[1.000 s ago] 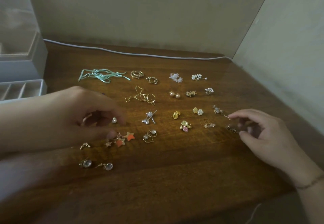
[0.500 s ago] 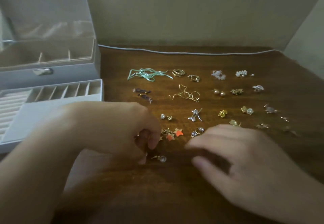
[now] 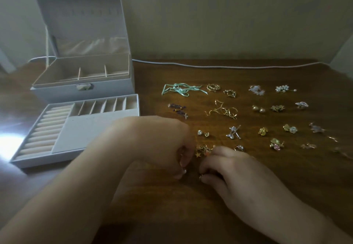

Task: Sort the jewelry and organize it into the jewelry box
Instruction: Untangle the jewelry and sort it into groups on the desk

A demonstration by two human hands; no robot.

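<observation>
Currently both hands are lying low on the wooden tabletop (image 3: 248, 196), meeting near its front middle. Left hand (image 3: 162, 140) is curling inward; its fingers (image 3: 182, 169) are bent over a small clear-stone earring (image 3: 184, 171) at their tips, though the grip itself is partly hidden. Right hand (image 3: 235, 169) is facing it, fingers (image 3: 208, 167) curled and bunched together, with a small gold piece (image 3: 200, 177) showing at the fingertips; whether it is being pinched I cannot tell.

Between and just behind the two hands, a cluster of gold star earrings (image 3: 202, 151) is lying on the wood, touching the right hand's knuckles.

Jewelry box (image 3: 82, 91) is standing at the left of the tabletop, lid up, upper tray divided into compartments. Its drawer (image 3: 76, 129) is pulled out in front, showing ring rolls at left and a row of narrow slots at the back.

Remaining jewelry is lying spread in loose rows to the right of the box: a mint ribbon (image 3: 181, 89), gold hoops (image 3: 213, 87), a tangled gold chain (image 3: 223, 110), pearl studs (image 3: 257, 108), white flower earrings (image 3: 282, 88), silver studs (image 3: 234, 132).

A white cable (image 3: 229, 66) is running along the back edge.
</observation>
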